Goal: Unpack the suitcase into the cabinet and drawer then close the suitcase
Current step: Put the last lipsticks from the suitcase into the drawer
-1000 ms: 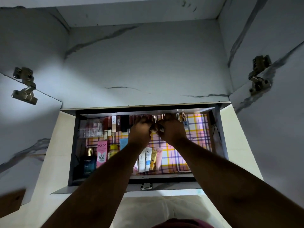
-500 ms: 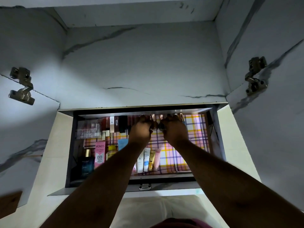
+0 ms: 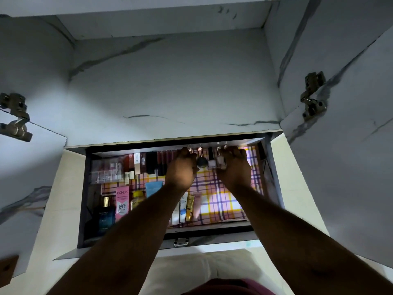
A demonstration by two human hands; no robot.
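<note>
Reaching hands (image 3: 180, 167) (image 3: 234, 167), small glass bottles (image 3: 221, 161), plaid-lined drawer (image 3: 229, 201)

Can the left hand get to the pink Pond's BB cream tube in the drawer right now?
Probably yes. The left hand is at the back row, and the Pond's tube lies uncovered nearer the front left, with open drawer space above it.

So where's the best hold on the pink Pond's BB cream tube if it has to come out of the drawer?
Pinch the Pond's BB cream tube across its flat sides near the upper end, coming straight down from above. It lies flat on the checked liner, with a dark bottle and a yellow bottle close alongside.
</note>
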